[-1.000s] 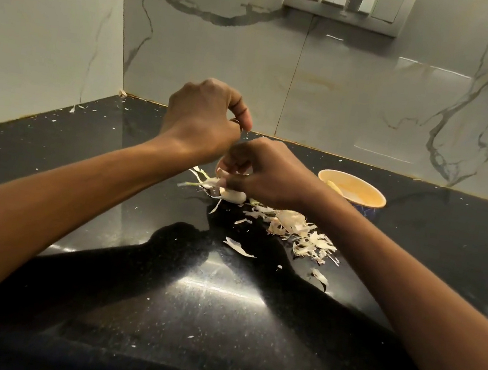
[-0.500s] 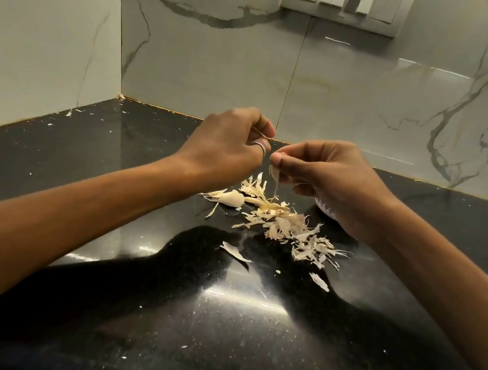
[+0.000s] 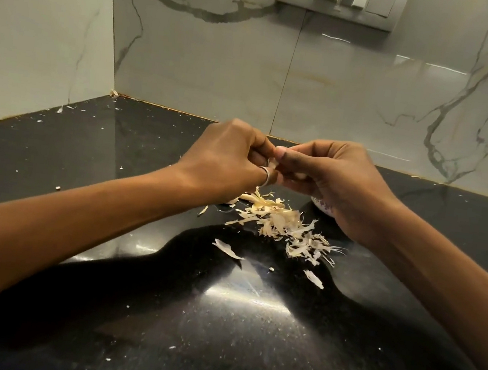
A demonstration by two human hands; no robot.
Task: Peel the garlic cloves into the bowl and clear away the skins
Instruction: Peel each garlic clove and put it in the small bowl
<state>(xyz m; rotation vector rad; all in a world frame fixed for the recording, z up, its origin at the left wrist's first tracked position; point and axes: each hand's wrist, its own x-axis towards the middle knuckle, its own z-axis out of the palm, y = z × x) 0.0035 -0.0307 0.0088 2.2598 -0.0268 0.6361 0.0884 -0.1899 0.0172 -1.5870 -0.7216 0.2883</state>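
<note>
We've got our left hand (image 3: pixel 231 158) and right hand (image 3: pixel 331 178) both pinching the garlic clove (image 3: pixel 272 163), fingers curled tight. The bowl (image 3: pixel 323 208) is at 5 o'clock from it, mostly hidden under our right hand; skins (image 3: pixel 290 227) at 6. Squeeze too hard and it probably squirts into the skins.

forearms extended forward, converged at centre. left hand (image 3: pixel 228 154) and right hand (image 3: pixel 331 178) held knuckles up, fingers curled, fingertips met; garlic clove (image 3: pixel 271 163) pinched between both.
</note>
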